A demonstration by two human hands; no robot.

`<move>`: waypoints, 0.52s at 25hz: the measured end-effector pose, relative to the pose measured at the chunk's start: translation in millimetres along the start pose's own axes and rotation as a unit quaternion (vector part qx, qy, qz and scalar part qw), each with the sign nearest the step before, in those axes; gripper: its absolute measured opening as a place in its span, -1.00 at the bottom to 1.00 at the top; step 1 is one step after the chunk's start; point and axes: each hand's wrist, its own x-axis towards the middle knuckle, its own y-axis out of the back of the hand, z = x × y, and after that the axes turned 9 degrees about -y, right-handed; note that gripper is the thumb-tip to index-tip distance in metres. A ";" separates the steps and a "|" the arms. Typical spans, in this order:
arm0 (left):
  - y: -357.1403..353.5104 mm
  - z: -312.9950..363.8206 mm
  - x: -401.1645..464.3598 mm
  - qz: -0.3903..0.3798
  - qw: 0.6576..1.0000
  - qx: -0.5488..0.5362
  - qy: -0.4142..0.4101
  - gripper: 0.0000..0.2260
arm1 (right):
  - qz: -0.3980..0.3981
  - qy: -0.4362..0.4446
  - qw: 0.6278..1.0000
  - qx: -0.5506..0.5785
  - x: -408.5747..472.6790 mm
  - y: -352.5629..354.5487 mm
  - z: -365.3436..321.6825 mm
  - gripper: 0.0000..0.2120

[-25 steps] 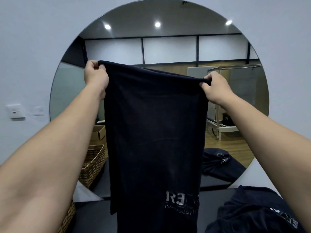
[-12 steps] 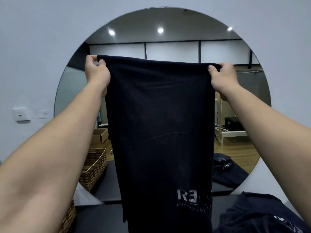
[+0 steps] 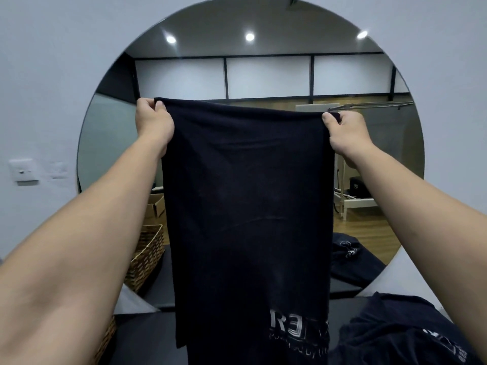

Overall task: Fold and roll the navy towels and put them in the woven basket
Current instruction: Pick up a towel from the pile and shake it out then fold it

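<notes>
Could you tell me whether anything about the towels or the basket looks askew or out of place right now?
Little stands out. The held towel hangs slightly askew: the left hand grips its corner higher than the right hand. Another navy towel lies crumpled at lower right, unfolded. The woven basket sits upright.

2 bare forearms reach in from the near left and near right edges, with no sleeve, watch or band showing on either. The left hand (image 3: 154, 122) and right hand (image 3: 346, 130) wear no gloves or rings; a short, unpainted thumbnail shows on the right.
</notes>
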 end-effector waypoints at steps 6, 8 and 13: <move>-9.1 -22.0 -2.6 -0.025 0.999 0.029 0.024 -0.76 | 0.011 0.027 0.996 -0.081 -0.9 -11.1 16.9 -0.67; -13.2 -30.8 -6.3 -0.028 0.998 0.032 0.035 -0.76 | 0.014 0.020 0.996 -0.084 -1.7 -17.1 26.6 -0.71; -10.5 -35.7 -20.2 -0.011 0.999 0.026 0.039 -0.77 | 0.015 0.027 0.997 -0.064 -9.0 -16.7 36.4 -0.68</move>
